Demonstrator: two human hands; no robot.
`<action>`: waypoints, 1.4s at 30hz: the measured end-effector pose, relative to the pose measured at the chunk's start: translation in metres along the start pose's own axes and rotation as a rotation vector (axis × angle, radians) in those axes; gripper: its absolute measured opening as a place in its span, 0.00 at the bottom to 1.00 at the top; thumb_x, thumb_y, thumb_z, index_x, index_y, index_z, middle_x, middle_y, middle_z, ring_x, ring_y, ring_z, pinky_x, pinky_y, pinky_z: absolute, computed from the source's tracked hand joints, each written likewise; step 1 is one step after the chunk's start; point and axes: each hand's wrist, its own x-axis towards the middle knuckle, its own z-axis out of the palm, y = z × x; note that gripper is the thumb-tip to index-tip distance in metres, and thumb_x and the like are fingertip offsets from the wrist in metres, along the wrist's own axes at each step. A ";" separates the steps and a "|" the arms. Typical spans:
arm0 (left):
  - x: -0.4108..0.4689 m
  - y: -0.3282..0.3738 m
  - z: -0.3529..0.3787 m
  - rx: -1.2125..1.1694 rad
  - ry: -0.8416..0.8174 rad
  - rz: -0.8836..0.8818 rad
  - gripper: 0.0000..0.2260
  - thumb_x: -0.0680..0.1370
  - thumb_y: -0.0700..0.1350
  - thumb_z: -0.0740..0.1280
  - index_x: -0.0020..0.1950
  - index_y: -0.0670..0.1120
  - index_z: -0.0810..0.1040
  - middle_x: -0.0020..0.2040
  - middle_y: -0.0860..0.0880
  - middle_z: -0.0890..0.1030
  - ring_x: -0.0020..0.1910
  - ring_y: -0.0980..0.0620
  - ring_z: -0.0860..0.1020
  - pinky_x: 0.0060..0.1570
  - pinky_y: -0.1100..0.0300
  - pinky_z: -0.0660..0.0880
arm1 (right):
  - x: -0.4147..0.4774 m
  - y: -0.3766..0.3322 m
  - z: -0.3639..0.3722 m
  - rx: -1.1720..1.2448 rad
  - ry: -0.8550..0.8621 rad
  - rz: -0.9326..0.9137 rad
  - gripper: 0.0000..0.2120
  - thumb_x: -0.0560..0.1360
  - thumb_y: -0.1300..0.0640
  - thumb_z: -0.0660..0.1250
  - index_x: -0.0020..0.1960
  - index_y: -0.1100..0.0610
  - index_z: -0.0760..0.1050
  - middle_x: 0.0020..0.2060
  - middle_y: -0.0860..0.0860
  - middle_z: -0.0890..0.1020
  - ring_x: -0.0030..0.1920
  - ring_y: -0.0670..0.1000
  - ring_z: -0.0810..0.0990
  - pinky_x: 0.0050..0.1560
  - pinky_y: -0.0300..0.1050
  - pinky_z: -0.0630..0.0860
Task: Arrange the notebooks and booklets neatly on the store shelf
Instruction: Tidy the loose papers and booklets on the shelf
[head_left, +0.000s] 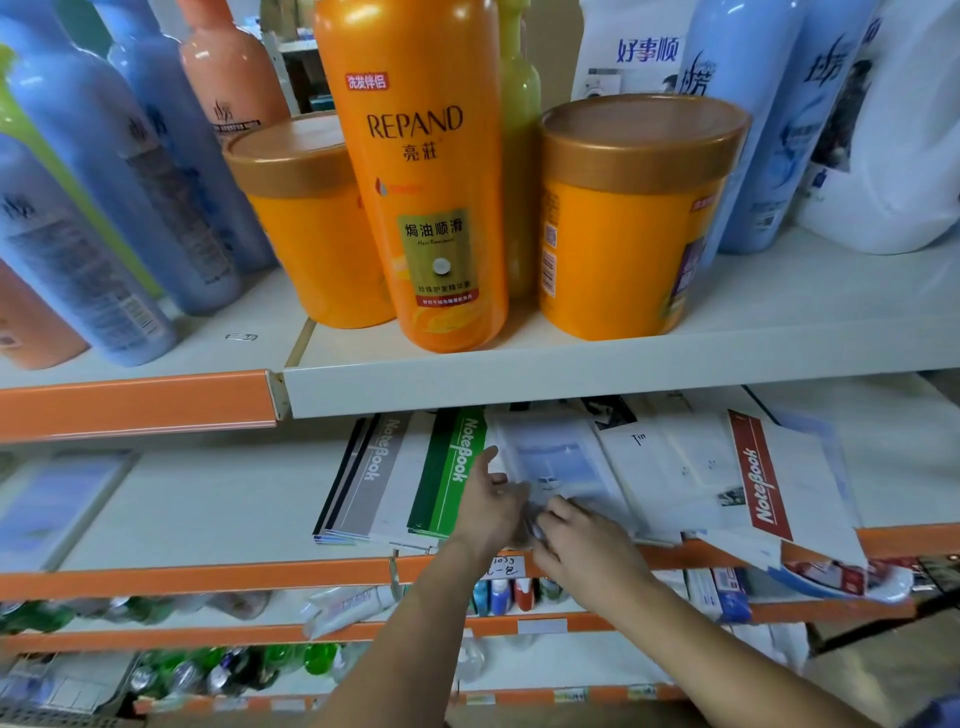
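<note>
right hand, left hand, holding blue booklet

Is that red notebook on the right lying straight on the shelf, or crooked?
Crooked. The red notebook lies slanted atop a messy pile, its lower corner hanging past the shelf's orange edge.

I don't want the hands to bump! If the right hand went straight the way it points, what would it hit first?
Probably the left hand, just ahead of the right hand; their fingers look almost touching. Beyond it lies the green notebook.
</note>
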 end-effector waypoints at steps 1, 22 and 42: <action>0.000 0.000 0.000 -0.020 0.000 -0.007 0.25 0.80 0.34 0.67 0.72 0.51 0.62 0.47 0.47 0.79 0.29 0.63 0.80 0.30 0.66 0.78 | -0.001 0.001 0.004 0.008 0.021 -0.004 0.18 0.78 0.48 0.53 0.51 0.54 0.79 0.48 0.50 0.79 0.51 0.53 0.80 0.39 0.50 0.77; -0.036 -0.003 -0.022 -0.212 0.017 0.012 0.29 0.77 0.27 0.64 0.69 0.55 0.77 0.60 0.44 0.81 0.55 0.42 0.83 0.48 0.49 0.83 | -0.008 0.055 -0.011 1.291 0.052 0.677 0.05 0.81 0.59 0.65 0.51 0.52 0.79 0.50 0.52 0.84 0.49 0.52 0.82 0.46 0.46 0.77; -0.115 -0.032 -0.182 -0.174 0.227 0.189 0.26 0.77 0.32 0.60 0.67 0.57 0.78 0.60 0.52 0.84 0.59 0.47 0.82 0.56 0.41 0.81 | 0.026 -0.110 -0.012 1.332 0.039 0.383 0.19 0.78 0.55 0.70 0.69 0.49 0.75 0.60 0.50 0.82 0.57 0.50 0.82 0.57 0.47 0.79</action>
